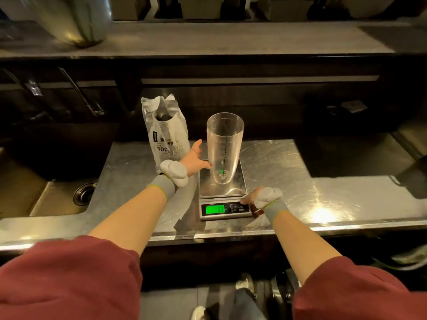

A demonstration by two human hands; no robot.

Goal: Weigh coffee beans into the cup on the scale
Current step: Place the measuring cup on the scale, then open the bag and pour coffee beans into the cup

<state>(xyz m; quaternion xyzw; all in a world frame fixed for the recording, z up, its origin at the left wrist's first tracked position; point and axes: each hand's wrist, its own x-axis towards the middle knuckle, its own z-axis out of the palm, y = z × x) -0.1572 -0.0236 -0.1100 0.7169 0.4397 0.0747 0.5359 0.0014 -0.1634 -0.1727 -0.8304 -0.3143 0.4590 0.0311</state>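
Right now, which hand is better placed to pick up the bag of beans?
Probably the left hand: it is open right beside the bag, while the right hand is at the scale's buttons.

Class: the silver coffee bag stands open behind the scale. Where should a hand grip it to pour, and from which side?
Grip the coffee bag around its full middle, from its left side with the left hand. The crumpled top is open, and the cup stands to its right.

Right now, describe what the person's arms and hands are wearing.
Both forearms are bare below loose dark red sleeves pushed up near the elbows. Each wrist has a grey cuff edged in yellow-green, with a rounded, pale grey padded piece strapped over the back of the left hand and the right hand. The fingers are uncovered. No cables show.
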